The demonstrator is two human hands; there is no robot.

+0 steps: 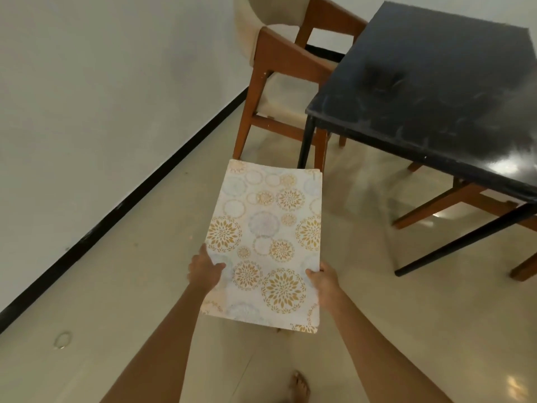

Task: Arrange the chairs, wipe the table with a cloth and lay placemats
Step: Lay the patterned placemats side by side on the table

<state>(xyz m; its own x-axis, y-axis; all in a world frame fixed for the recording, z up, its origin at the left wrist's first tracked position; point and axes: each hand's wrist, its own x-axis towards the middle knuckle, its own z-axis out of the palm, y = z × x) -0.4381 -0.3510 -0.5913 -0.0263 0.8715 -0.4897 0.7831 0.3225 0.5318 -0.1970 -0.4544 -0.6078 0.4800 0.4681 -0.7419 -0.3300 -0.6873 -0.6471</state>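
Observation:
I hold a stack of white placemats [270, 237] with gold and blue flower circles flat above the floor. My left hand [203, 267] grips the stack's left edge, thumb on top. My right hand [321, 279] grips the right edge the same way. The black square table [436, 91] stands to the upper right, its glossy top streaked. A wooden chair [279, 62] with a cream seat and back is tucked at the table's far left side, just beyond the placemats.
A white wall with a black skirting board [130, 199] runs along the left. Legs of another wooden chair [453, 202] show under the table at right. A small ring [62, 340] lies on the beige floor at lower left. My bare foot [299, 386] is at the bottom.

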